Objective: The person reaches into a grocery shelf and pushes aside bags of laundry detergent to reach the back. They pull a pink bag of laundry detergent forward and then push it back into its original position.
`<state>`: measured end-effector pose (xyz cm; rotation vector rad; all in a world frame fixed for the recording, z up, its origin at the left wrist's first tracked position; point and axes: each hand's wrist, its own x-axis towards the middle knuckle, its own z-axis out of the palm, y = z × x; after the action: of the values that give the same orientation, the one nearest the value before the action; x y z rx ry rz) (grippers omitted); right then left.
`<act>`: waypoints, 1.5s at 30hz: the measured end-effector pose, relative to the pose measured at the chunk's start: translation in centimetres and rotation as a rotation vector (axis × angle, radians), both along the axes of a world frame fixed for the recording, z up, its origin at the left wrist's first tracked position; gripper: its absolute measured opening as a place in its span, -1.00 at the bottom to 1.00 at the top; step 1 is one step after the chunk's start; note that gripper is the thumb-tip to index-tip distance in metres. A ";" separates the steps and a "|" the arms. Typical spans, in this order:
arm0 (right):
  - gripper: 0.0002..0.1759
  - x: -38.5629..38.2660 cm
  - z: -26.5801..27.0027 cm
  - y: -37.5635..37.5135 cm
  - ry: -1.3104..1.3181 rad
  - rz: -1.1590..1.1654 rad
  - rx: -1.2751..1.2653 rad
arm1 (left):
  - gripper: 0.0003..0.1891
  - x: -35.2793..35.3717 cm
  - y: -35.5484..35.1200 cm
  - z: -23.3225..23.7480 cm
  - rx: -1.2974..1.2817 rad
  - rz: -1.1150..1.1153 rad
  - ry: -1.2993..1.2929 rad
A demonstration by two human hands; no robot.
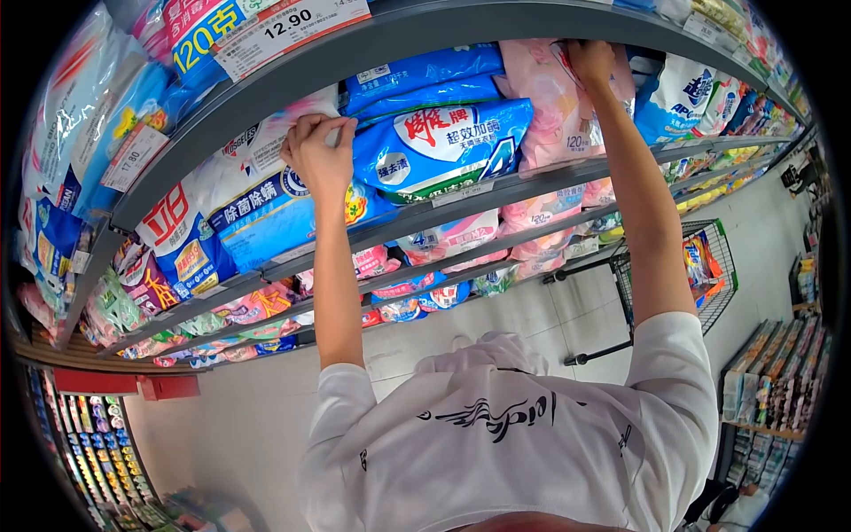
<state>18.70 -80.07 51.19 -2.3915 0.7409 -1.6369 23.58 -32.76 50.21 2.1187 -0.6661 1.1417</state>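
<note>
Pink bag (542, 124) on shelf (523, 188), right of blue bag (443, 146). Right hand (592, 66) at its top; fingertips hidden, grip can't be told. Left hand (321, 155), fingers bent, bunched by blue bag's left end; can't tell if pinching. Risks: tight packing could drag blue bag outward; slick film could slip; one-sided pull could tip pink bag.

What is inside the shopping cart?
Inside the cart is orange and blue packaging; one item or several, I cannot tell. The right arm covers part of the cart, hiding anything behind it.
</note>
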 end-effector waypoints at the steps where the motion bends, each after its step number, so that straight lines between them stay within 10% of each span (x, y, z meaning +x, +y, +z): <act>1: -0.36 0.0 0.0 -0.1 -0.010 0.007 -0.005 | -0.88 0.0 -0.1 0.0 -0.015 -0.018 -0.003; 41: -0.63 -1.0 0.9 2.2 -0.069 0.200 -0.057 | -0.86 -0.2 -0.1 0.0 -0.003 -0.006 -0.006; 45: -0.49 0.6 -0.8 -1.3 0.033 -0.060 -0.008 | -0.89 -0.1 -0.1 -0.1 -0.032 -0.033 -0.002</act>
<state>19.34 -81.35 50.39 -2.4299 0.8208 -1.6296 23.47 -32.87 50.12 2.0727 -0.6762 1.1292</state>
